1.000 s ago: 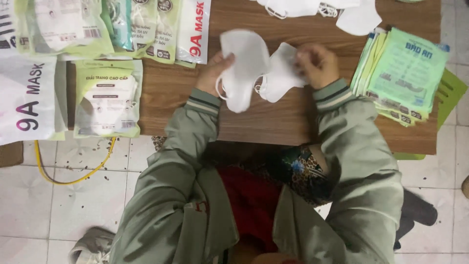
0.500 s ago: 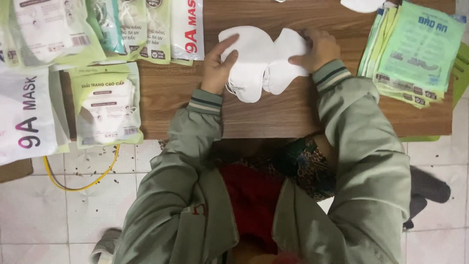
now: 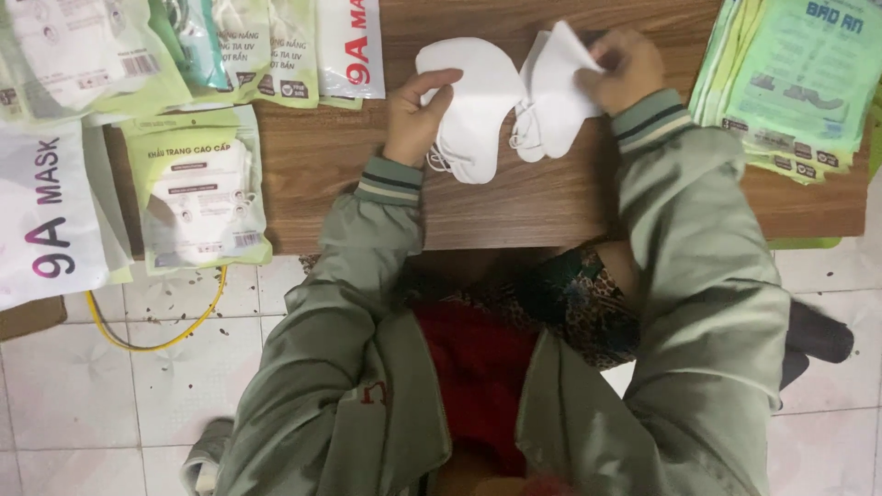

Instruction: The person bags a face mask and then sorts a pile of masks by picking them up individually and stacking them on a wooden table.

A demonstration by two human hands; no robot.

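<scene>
Brown wooden tabletop (image 3: 551, 197) carries all items. Stack of green printed flat packets (image 3: 790, 87) lies at its right end; pale green sealed mask packs (image 3: 197, 188) at its left. Left hand (image 3: 418, 115) grips a white folded face mask (image 3: 473, 106); right hand (image 3: 625, 69) pinches a second white folded mask (image 3: 556, 96), the two masks touching, both on the tabletop.

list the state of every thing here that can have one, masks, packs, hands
left hand: fingers pinching the rim of the left white mask
left white mask: folded flat, lying on the wooden table
right hand: gripping the right white mask
right white mask: folded, one edge lifted, ear loops loose
green mask pack: filled, lying flat
stack of green bags: flat, fanned
yellow cord: slack on the floor
</scene>
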